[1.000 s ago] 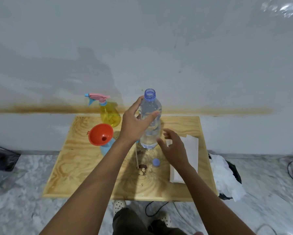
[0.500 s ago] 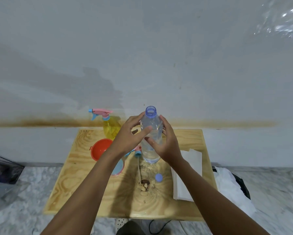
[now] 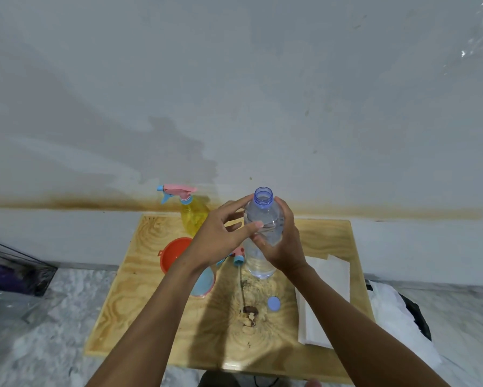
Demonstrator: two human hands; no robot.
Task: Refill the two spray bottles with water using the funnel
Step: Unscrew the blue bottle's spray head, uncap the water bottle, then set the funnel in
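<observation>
At centre frame, both hands meet around an uncapped clear water bottle (image 3: pixel 263 236), which stands upright above the wooden table (image 3: pixel 327 236); the right hand (image 3: pixel 283 243) wraps its body with fingers curled round the far side, while the left hand (image 3: pixel 220 238) is half spread, thumb and fingertips touching the bottle's left flank; its blue cap (image 3: pixel 274 304) lies loose on the wood lower down, just left of a folded white cloth (image 3: pixel 325 289). Left of the hands, the orange funnel (image 3: pixel 173 252) sits in the mouth of a blue spray bottle (image 3: pixel 204 283), largely hidden by the left forearm; that bottle's sprayer head (image 3: pixel 238 256) lies on the table with its dip tube trailing toward the lower edge; the yellow spray bottle (image 3: pixel 194 216), upper left of the table, has its pink trigger head on. My judgement: the task is early; opening and funnel placement look done, pouring has not begun, and the yellow bottle is yet to be opened; whether either already holds water I cannot tell. No brand, label or writing is readable anywhere.
</observation>
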